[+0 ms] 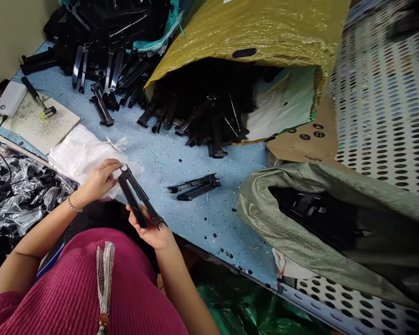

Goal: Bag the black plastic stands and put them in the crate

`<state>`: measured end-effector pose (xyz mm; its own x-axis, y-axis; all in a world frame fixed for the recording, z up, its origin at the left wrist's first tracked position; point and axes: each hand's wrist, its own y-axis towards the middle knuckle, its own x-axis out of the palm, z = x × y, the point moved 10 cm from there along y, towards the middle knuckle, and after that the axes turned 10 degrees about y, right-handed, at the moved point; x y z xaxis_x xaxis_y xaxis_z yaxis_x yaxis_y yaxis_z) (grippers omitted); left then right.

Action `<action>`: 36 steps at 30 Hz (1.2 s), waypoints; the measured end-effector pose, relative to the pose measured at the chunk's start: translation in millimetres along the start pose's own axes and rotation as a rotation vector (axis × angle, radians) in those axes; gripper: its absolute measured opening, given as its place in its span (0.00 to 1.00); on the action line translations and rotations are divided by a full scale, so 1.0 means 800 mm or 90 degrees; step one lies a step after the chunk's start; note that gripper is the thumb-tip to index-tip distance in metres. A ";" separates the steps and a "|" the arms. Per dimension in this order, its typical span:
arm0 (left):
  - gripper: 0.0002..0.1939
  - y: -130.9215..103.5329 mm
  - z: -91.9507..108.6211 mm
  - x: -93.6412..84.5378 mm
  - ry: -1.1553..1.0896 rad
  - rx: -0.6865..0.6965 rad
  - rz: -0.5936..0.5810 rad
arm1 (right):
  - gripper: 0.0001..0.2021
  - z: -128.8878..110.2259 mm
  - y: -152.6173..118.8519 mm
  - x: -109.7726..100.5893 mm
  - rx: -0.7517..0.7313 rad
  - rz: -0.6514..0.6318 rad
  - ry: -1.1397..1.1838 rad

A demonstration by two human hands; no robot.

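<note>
A long black two-armed plastic part (pixel 139 195) is tilted above the front edge of the table, its two arms joined at the upper end. My right hand (pixel 157 235) grips its lower end from below, with the thumb against one arm. My left hand (pixel 99 181) is at the upper end, its fingers bent and drawn together beside the joint. Whatever those fingertips hold is too small to make out. Behind my left hand lies a stack of thin white plastic bags (pixel 80 151). A similar black part (pixel 195 187) rests on the blue speckled table (pixel 209 223), to the right.
A yellow woven sack (pixel 251 32) spills black parts at the back, beside another heap (pixel 108 28). A hammer (pixel 42 100) and a white power bank (pixel 10 99) are at left, above bagged parts (pixel 21 195). A grey-green sack (pixel 258 195) is at right.
</note>
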<state>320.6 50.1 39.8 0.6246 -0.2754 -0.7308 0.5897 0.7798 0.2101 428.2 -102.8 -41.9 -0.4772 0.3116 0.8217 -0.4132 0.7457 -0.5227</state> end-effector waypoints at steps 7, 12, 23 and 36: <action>0.37 -0.014 0.008 0.002 0.035 0.051 0.043 | 0.14 0.015 -0.014 0.020 0.034 -0.066 0.098; 0.42 -0.022 0.021 0.011 0.188 0.064 0.090 | 0.11 0.010 0.000 0.031 -0.013 -0.045 0.157; 0.38 -0.073 0.104 0.061 0.063 0.302 -0.083 | 0.19 -0.090 -0.025 0.001 -0.446 0.412 -0.609; 0.05 -0.276 -0.141 -0.160 0.219 -0.420 -0.175 | 0.18 -0.132 -0.050 -0.022 -0.436 0.378 -0.656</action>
<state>52.9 -24.0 13.6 0.2441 -0.4006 -0.8831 0.2072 0.9112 -0.3561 535.2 -76.1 -11.6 -0.9256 0.3329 -0.1802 0.3721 0.8877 -0.2713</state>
